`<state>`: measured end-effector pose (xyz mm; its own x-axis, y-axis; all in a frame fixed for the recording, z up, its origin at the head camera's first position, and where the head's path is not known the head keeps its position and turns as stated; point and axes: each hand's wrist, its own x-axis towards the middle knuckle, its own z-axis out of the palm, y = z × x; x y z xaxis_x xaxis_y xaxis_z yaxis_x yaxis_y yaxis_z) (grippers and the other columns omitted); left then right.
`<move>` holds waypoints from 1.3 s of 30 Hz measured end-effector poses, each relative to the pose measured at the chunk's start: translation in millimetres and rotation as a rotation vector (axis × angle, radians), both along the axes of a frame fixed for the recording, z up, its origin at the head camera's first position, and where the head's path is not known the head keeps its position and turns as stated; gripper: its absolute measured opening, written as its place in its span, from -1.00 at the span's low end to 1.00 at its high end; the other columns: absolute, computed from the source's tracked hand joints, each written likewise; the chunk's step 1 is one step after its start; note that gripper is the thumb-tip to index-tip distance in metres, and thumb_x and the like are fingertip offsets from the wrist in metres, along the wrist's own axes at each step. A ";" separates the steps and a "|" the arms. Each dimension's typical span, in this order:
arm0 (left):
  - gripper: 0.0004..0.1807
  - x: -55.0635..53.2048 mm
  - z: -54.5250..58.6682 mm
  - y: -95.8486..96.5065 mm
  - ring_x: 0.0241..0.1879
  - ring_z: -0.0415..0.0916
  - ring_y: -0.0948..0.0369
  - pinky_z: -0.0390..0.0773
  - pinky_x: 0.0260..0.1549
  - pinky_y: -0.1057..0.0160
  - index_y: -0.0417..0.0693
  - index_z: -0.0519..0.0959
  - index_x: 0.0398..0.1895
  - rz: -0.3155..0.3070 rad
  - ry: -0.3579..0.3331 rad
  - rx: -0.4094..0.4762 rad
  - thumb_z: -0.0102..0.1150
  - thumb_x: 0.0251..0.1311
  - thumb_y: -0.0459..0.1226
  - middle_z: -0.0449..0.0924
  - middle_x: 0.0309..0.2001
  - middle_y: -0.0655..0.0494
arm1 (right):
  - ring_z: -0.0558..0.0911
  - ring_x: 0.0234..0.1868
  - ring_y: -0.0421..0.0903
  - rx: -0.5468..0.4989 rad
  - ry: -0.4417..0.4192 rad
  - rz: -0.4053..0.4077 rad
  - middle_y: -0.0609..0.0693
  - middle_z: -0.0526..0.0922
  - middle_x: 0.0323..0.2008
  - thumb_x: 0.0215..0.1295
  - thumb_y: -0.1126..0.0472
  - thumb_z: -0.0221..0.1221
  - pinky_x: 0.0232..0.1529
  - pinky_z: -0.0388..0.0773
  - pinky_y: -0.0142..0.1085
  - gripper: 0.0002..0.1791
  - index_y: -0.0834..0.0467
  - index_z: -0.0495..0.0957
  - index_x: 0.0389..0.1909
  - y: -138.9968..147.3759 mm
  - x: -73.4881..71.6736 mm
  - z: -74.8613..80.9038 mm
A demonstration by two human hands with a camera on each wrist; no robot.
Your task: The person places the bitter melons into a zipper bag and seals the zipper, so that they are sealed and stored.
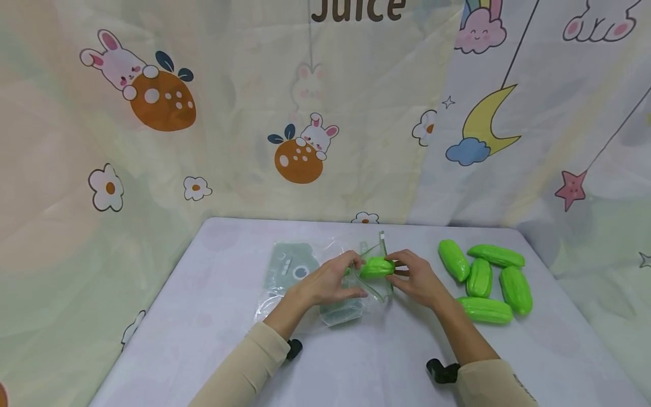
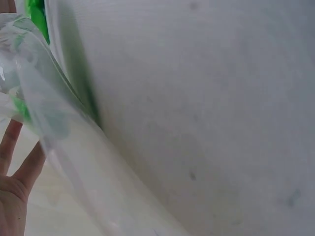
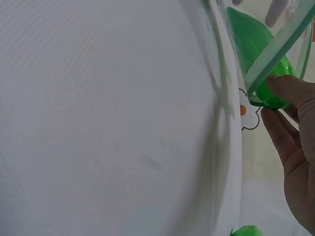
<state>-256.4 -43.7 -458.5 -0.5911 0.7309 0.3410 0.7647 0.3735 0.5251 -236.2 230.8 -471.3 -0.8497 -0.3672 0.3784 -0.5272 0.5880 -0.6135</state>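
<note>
A glossy green ridged vegetable-shaped piece [image 1: 376, 268] lies partly within the mouth of a clear zip bag [image 1: 376, 294]. My right hand [image 1: 421, 282] pinches its right end between thumb and fingers; the right wrist view shows this green piece [image 3: 271, 96] at the bag's green-edged opening. From the left, my left hand [image 1: 325, 282] holds the bag with thumb and fingers curved around it. In the left wrist view, the clear film [image 2: 74, 142] covers part of the left hand [image 2: 17, 182]. Another bit of green shows through the plastic near the left fingertips.
Several more green pieces [image 1: 479, 278] lie grouped on the table's right side. Flat clear bags with a greyish-green print [image 1: 290, 265] are left of the hands, partly under the left one. A patterned cloth [image 1: 244, 113] hangs behind the white table [image 1: 203, 339].
</note>
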 end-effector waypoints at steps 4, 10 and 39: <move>-0.36 1.0 -0.1 0.4 0.11 0.51 0.24 0.55 0.16 0.24 -0.08 0.39 0.19 0.009 -0.005 0.000 0.48 0.20 -0.03 0.53 0.12 0.06 | 0.71 0.03 0.17 -0.002 0.016 -0.004 0.13 0.63 0.01 0.17 0.45 0.42 -0.02 0.71 -0.05 -0.53 0.25 0.58 0.12 -1.1 -3.3 -1.0; -0.38 2.2 -0.6 0.5 0.10 0.51 0.26 0.55 0.15 0.25 -0.05 0.39 0.18 0.027 -0.011 -0.015 0.48 0.20 -0.02 0.53 0.12 0.10 | 0.70 0.09 0.19 0.035 -0.001 -0.023 0.15 0.71 0.07 0.27 0.37 0.38 -0.01 0.71 -0.01 -0.57 0.23 0.60 0.16 -3.0 -6.7 -2.1; -0.40 2.1 0.5 -5.4 0.13 0.56 0.20 0.62 0.08 0.16 0.00 0.40 0.13 0.082 -0.011 -0.088 0.48 0.18 0.02 0.57 0.21 0.10 | 0.53 0.22 0.31 0.196 0.117 -0.113 0.24 0.61 0.16 0.26 0.36 0.33 0.25 0.43 0.22 -0.57 0.25 0.61 0.16 32.4 -7.0 2.6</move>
<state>-254.2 -49.2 -458.0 -0.6536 0.7069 0.2703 0.7239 0.4796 0.4960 -243.2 263.2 -468.8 -0.8440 -0.3481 0.4079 -0.5121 0.7491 -0.4203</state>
